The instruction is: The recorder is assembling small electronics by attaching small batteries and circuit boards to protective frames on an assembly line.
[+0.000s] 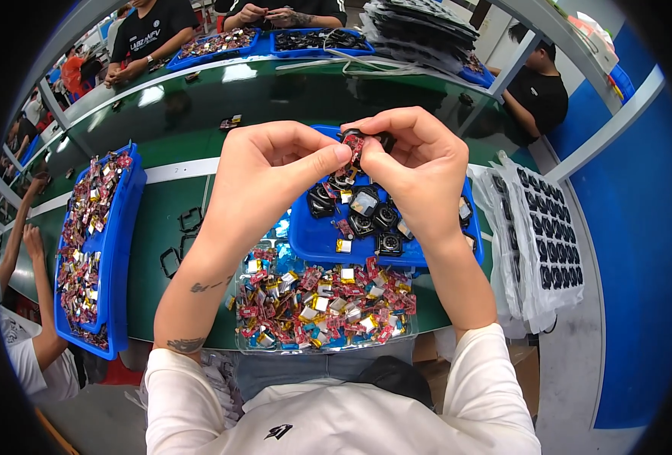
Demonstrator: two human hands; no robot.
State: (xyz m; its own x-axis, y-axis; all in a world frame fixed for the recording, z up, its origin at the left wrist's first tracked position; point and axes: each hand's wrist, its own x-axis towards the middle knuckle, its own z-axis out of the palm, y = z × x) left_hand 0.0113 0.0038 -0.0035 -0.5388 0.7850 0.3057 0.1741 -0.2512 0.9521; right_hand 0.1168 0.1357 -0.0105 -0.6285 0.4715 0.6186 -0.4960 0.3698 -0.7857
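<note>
Both hands meet above a blue tray in front of me. Between the fingertips is a small red circuit board together with a black watch case. My left hand pinches the board's side with thumb and forefinger. My right hand is closed around the black case, thumb against the board; fingers hide much of the join. In the tray below lie several black watch cases and a few loose boards with silver batteries. Nearer me, a clear plastic tray is heaped with red boards and batteries.
At left stands a long blue bin full of boards. Black frames lie on the green table. Stacked trays of black parts stand at right. Beyond the green conveyor, co-workers sit near more blue bins.
</note>
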